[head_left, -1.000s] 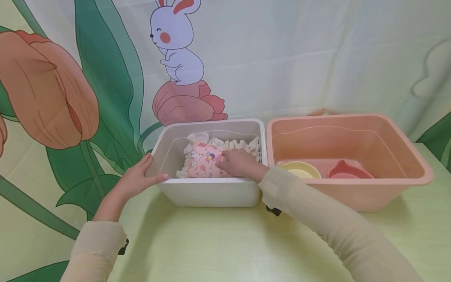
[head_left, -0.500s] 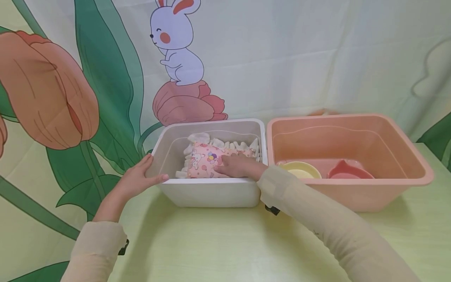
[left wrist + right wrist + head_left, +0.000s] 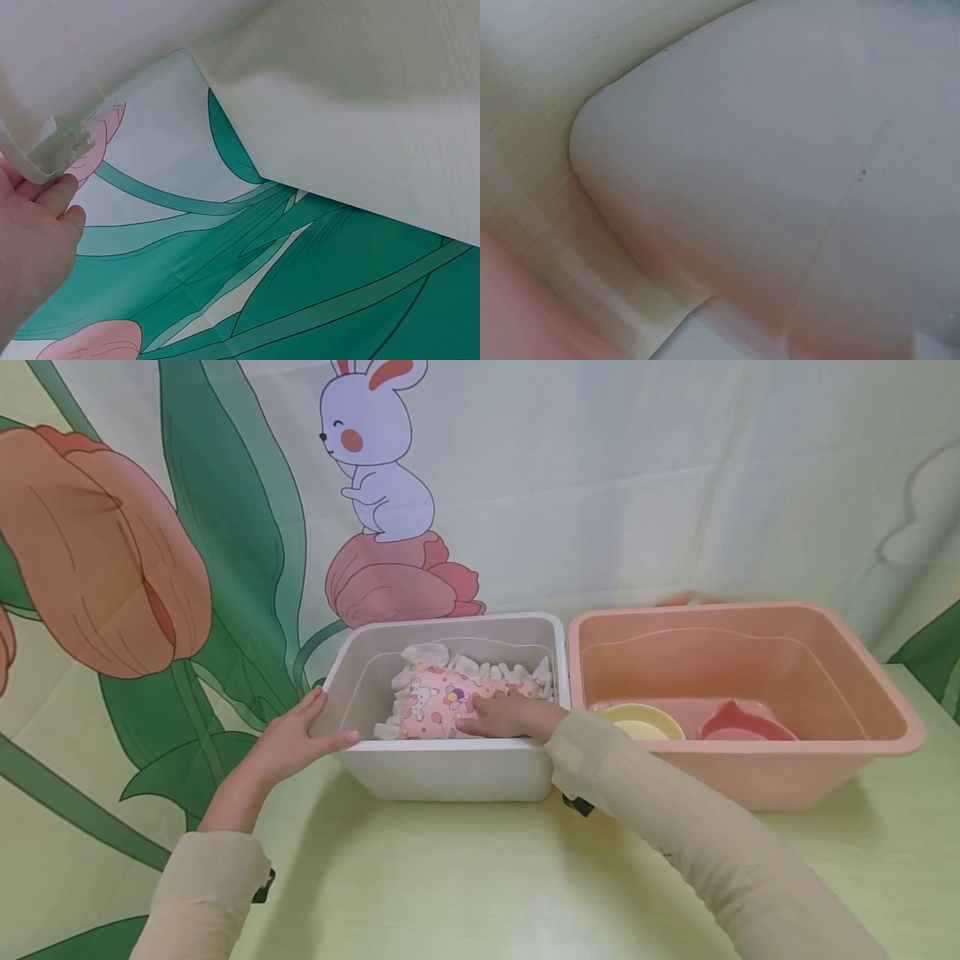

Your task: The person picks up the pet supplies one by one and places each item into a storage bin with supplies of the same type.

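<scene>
In the head view, a pink printed cloth piece (image 3: 433, 700), puffy like a small cushion, lies in the white bin (image 3: 450, 768). White ruffled material (image 3: 426, 654) shows along its far and left sides. My right hand (image 3: 510, 714) rests on the right part of the cloth, fingers extended and slightly spread, partly covering it. At the bin's front-left corner, my left hand (image 3: 288, 739) holds the rim, thumb along the front edge. The left wrist view shows its fingers (image 3: 56, 196) bent against the rim's underside. The right wrist view shows only bin walls and table; no hand appears there.
A larger pink bin (image 3: 757, 768) stands against the white bin's right side. Inside it are a yellow round dish (image 3: 643, 720) and a red dish with a pointed edge (image 3: 746, 722). Both bins stand on a pale green table (image 3: 420, 885) before a printed curtain (image 3: 600, 485).
The right hand's fingers, earlier bent at the cloth, have flattened and spread on it. The cloth has shifted very slightly. My left hand stays on the rim.
</scene>
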`<state>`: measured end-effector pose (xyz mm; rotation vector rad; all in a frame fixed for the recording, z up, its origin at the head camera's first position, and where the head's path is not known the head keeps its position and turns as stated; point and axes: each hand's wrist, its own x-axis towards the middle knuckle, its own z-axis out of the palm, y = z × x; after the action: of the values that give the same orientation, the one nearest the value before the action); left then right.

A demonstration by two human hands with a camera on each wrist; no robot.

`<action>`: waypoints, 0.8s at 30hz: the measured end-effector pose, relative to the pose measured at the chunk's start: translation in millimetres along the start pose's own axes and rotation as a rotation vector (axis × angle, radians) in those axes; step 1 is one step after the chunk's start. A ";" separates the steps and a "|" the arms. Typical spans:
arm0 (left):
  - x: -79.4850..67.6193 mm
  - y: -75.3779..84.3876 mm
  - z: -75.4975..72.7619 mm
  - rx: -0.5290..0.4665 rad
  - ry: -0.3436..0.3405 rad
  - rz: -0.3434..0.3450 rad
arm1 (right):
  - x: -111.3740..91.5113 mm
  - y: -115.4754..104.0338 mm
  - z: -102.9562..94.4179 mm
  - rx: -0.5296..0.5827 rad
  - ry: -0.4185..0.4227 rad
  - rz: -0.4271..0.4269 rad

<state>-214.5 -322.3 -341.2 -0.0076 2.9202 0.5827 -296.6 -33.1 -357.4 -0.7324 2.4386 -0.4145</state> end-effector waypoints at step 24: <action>0.5 2.7 -0.7 -0.004 -0.010 -0.003 | -17.2 -2.5 -10.3 0.049 0.152 -0.042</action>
<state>-215.2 -320.1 -339.6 -0.0091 2.9083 0.5866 -289.6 -23.8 -340.9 -0.7568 2.5478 -0.5637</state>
